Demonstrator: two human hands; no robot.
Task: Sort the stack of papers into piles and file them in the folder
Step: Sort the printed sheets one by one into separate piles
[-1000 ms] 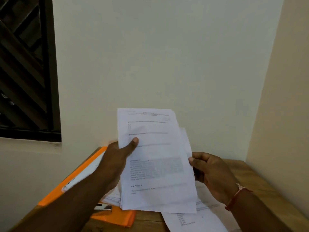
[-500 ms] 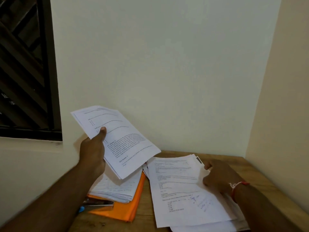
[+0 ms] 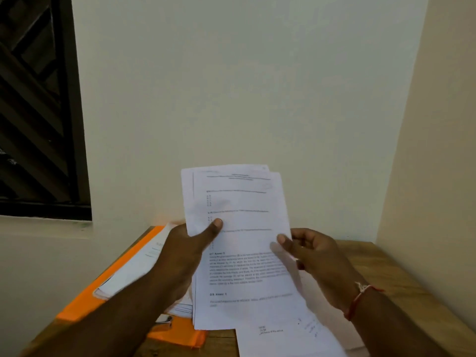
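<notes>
Fingers [image 3: 215, 226] of left hand [image 3: 184, 253] clamped on the left edge of the held sheaf [image 3: 239, 222], thumb in front, the rest hidden behind. Right hand [image 3: 318, 258] pinching the right edge, thumb on the print, other fingers curled. Sheaf upright at centre, raised above the table [image 3: 391, 269]. Sorting judged partly done: at 8 o'clock, orange folder [image 3: 85, 302] lying flat under a first pile [image 3: 134, 269]; at 5 o'clock, second pile [image 3: 280, 338] flat on the wood. Held sheets not yet assigned; nothing visibly fastened in. Small metal clip-like object [image 3: 164, 321] at 7 o'clock, hard to identify. Print blurred and unreadable, sheet count indeterminable, second pile cut off by the lower frame edge.
</notes>
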